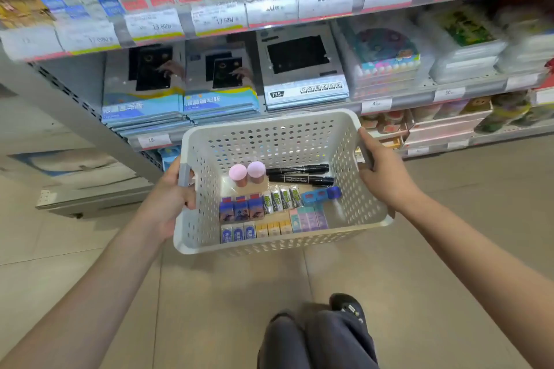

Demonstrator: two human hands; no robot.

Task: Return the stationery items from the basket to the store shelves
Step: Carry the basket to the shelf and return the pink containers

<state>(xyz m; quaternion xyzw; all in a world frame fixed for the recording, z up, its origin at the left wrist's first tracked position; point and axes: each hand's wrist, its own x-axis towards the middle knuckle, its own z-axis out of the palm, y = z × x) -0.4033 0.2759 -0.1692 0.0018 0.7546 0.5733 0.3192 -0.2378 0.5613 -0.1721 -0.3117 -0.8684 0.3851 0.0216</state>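
Both hands hold a white perforated basket in front of the store shelves, above the tiled floor. Left hand grips the left handle, fingers curled round it w/ tips inside the rim. Right hand grips the right handle – thumb on the rim, other fingers wrapped under and mostly hidden.

In the basket: two black markers side by side near the far wall, two pink-capped items left of them, a blue sharpener-like piece, and rows of small erasers along the near side – blue, green, yellow, pastel. Boxed writing tablets sit on the shelf behind.
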